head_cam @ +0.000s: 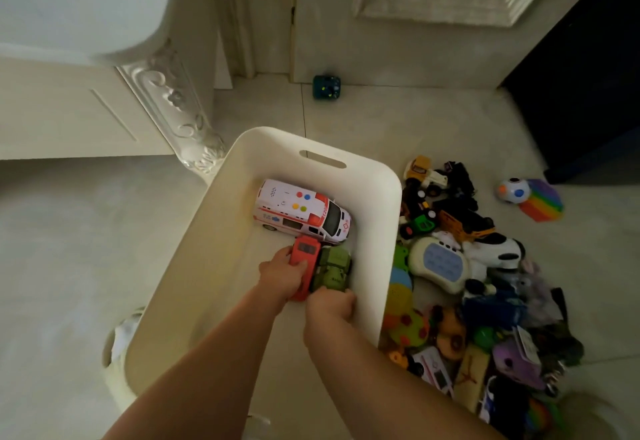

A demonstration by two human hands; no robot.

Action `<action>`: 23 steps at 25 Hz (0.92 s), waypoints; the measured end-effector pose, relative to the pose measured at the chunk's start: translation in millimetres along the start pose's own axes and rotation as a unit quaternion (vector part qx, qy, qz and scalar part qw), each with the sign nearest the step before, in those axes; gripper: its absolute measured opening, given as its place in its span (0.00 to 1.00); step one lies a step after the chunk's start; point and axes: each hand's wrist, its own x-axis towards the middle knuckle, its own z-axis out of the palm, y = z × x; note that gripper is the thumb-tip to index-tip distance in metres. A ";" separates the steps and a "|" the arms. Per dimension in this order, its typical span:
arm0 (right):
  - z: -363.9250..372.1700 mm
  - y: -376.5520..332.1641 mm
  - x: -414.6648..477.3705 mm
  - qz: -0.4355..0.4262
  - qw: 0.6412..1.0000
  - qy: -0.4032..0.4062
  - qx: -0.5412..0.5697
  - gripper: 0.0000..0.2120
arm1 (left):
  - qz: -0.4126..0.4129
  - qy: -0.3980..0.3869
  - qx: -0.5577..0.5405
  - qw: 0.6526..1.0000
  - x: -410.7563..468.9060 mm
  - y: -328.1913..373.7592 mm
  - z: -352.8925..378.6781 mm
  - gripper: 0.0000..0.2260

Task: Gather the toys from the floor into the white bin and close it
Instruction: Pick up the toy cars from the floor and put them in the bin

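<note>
Inside the bin (377, 232), the left hand (282, 275) grips a red car (304, 263) and the right hand (330, 304) clasps a green truck (333, 268), both just beside an ambulance (301, 211); toys (485, 284) lie heaped on the floor (86, 249) alongside

The right hand (330, 304) covers the near end of the green truck (333, 268), and its fingertips are out of sight behind the toy. The left hand (282, 278) hides part of the red car (304, 265). Both forearms run off the bottom edge. The white bin (379, 218) loses its near end behind the arms. The toy pile (485, 301) is blurred at lower right, where single toys cannot be told apart. A small dark toy (326, 87) by the door is too small to identify.
</note>
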 end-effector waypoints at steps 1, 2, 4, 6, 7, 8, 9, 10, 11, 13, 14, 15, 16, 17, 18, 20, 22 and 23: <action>-3.1 -3.8 -2.8 0.011 1.000 -0.018 -0.006 0.20 | 0.001 -0.002 -0.017 1.000 -2.7 3.1 -1.2 0.22; -7.5 -10.0 -7.0 0.023 0.999 -0.036 -0.007 0.21 | -0.010 -0.004 -0.025 1.000 -8.7 9.2 -1.6 0.23; -21.1 -22.3 -19.8 0.030 0.993 -0.106 0.048 0.22 | -0.027 0.029 -0.011 0.999 -21.1 25.5 -3.7 0.26; -37.9 -38.5 -35.8 0.034 0.972 -0.205 0.107 0.22 | -0.006 0.067 0.013 0.998 -30.4 46.5 -4.2 0.26; -46.3 -47.5 -43.1 0.036 0.967 -0.227 0.113 0.19 | 0.019 0.079 0.016 0.997 -38.9 59.8 -3.8 0.25; -55.5 -56.5 -49.3 0.032 0.965 -0.233 0.119 0.17 | 0.052 0.094 0.028 0.994 -52.7 76.0 -2.6 0.23; -68.5 -66.3 -54.5 0.006 0.963 -0.236 0.128 0.16 | 0.092 0.106 0.042 0.989 -67.5 93.2 0.8 0.21; -83.7 -77.6 -58.6 -0.039 0.961 -0.237 0.137 0.17 | 0.135 0.116 0.042 0.983 -82.4 110.0 4.9 0.19; -101.8 -88.3 -61.1 -0.088 0.955 -0.242 0.148 0.18 | 0.177 0.121 0.030 0.976 -95.1 124.2 11.2 0.19; -146.2 -104.3 -59.0 -0.166 0.939 -0.243 0.179 0.17 | 0.255 0.145 0.005 0.956 -125.5 145.8 30.4 0.17; -167.2 -108.6 -51.4 -0.193 0.931 -0.237 0.198 0.17 | 0.297 0.152 0.007 0.943 -142.3 153.7 43.9 0.16; -186.4 -112.6 -40.0 -0.215 0.925 -0.225 0.216 0.15 | 0.334 0.143 0.008 0.932 -152.7 158.4 58.2 0.15; -200.2 -114.7 -24.4 -0.236 0.926 -0.200 0.217 0.14 | 0.364 0.120 0.016 0.923 -159.8 161.9 73.1 0.15; -211.4 -115.3 -6.2 -0.257 0.931 -0.165 0.199 0.13 | 0.388 0.095 0.031 0.916 -164.3 164.3 88.0 0.15; -219.9 -115.5 15.3 -0.280 0.941 -0.117 0.146 0.12 | 0.392 0.066 0.048 0.916 -164.3 165.0 101.8 0.15; -233.7 -113.8 60.5 -0.314 0.949 -0.030 -0.005 0.13 | 0.355 0.008 0.065 0.933 -151.5 160.1 127.4 0.17; -238.4 -109.2 101.9 -0.334 0.935 0.016 -0.118 0.16 | 0.284 -0.032 0.060 0.956 -128.5 152.4 146.9 0.18; -236.7 -108.8 122.5 -0.348 0.925 0.026 -0.149 0.18 | 0.248 -0.042 0.050 0.966 -116.7 150.4 153.8 0.18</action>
